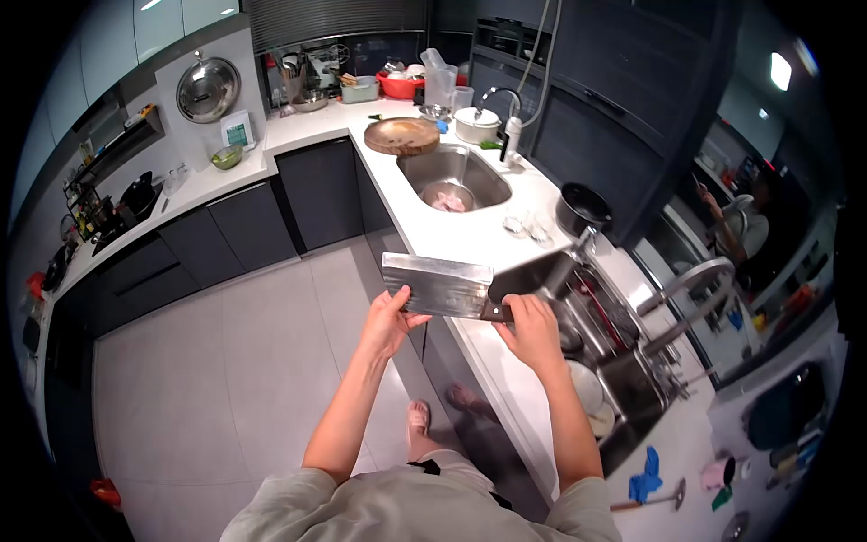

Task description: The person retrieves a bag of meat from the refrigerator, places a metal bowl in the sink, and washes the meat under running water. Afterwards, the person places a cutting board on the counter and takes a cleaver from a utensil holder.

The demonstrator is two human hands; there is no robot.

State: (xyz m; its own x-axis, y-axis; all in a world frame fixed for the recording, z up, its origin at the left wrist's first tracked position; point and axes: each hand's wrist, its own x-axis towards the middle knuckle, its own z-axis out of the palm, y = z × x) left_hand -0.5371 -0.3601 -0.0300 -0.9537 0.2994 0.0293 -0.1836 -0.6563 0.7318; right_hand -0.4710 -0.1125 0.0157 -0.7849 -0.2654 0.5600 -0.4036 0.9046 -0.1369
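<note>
A broad cleaver (437,284) with a shiny metal blade and a dark handle is held level in front of me, over the counter's edge. My right hand (531,327) is closed round the handle. At the blade's other end, my left hand (392,322) grips the lower corner, thumb on the near face; its other fingers are partly hidden. Beyond the blade, a small sink (498,188) contains a bowl with pale pink meat (448,200). A round wooden chopping board (403,136) lies beside that sink.
On my right is a large double sink (623,390) with dishes in it and a tall curved tap (691,287). A black pot (582,210) and glasses (526,228) stand between the sinks. A white lidded pot (476,125) and red basin (400,87) stand farther back.
</note>
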